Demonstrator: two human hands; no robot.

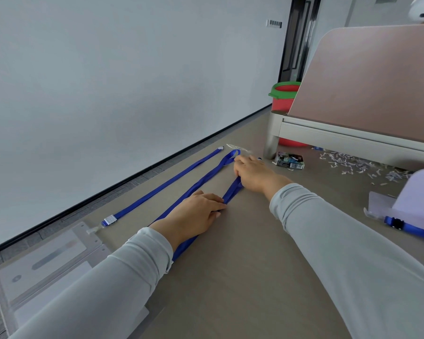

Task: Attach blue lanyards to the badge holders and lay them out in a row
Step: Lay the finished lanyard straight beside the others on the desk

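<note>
Left hand: the left hand [196, 212] lies palm down with straight fingers, pressing on the looped blue lanyard [206, 178] near the middle of the desk [230, 277].
Right hand: the right hand [252, 173] rests palm down, fingers stretched flat, over the lanyard's right strand, just short of the loop's far end.
Looped blue lanyard: spread in a long narrow V, with its far bend toward the desk's back edge and its near end hidden under the left sleeve.
Finished lanyard: a straight blue lanyard [162, 185] lies along the left edge, clipped to a clear badge holder [42, 265] at the near left corner.
Right edge: another badge holder [380, 204] sits with a blue strap [414, 230] beside it.
Back of desk: a small printed box [290, 161], paper scraps [353, 163] and a pink divider panel [377, 81].
Beyond the desk: a red bucket [284, 96] with a green rim.
</note>
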